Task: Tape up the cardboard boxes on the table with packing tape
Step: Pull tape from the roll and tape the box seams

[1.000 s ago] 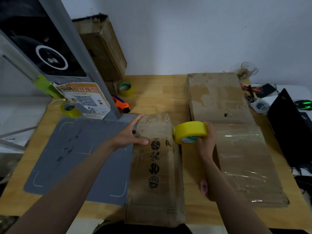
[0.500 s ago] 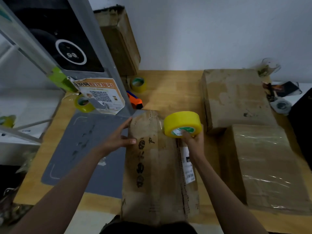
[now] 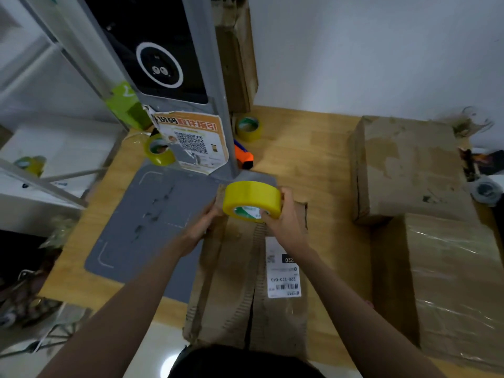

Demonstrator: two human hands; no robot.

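the yellow tape roll (image 3: 252,199) is held over the far end of the cardboard box (image 3: 253,279), which lies lengthwise on the worktop (image 3: 313,159), probably so a strip can be started along its centre seam. the roll is gripped by the right hand (image 3: 283,222), fingers closed around it. the box's far left corner is clasped by the left hand (image 3: 203,227), apparently to steady it. two more boxes (image 3: 409,170) are seen to the right.
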